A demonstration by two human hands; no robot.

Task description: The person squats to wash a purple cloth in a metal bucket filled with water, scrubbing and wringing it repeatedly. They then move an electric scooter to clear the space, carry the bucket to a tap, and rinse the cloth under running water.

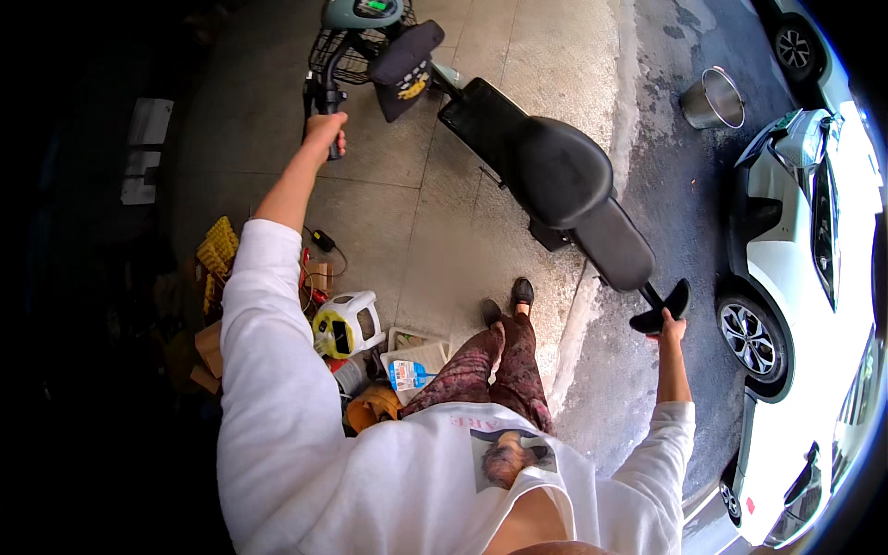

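Note:
My left hand [326, 135] is closed around the black handlebar grip [334, 148] of an electric scooter at the upper left. At the scooter's rear, on the right, my right hand [669, 327] grips the black curved backrest [676, 305]. Between my hands stretch the round black saddle [563, 170] and a longer rear seat pad [614, 246]. A dark cap with writing [404, 73] hangs near the handlebar, beside a black wire basket [333, 52]. The display [377, 7] glows green at the top edge.
A metal bucket [713, 98] stands on the asphalt near a parked white car [784, 243]. By my legs are a white plastic stool [371, 316], a shallow tray [437, 354], an orange container [371, 408] and yellow egg cartons [218, 246]. A curb edge [576, 333] runs under the scooter's rear.

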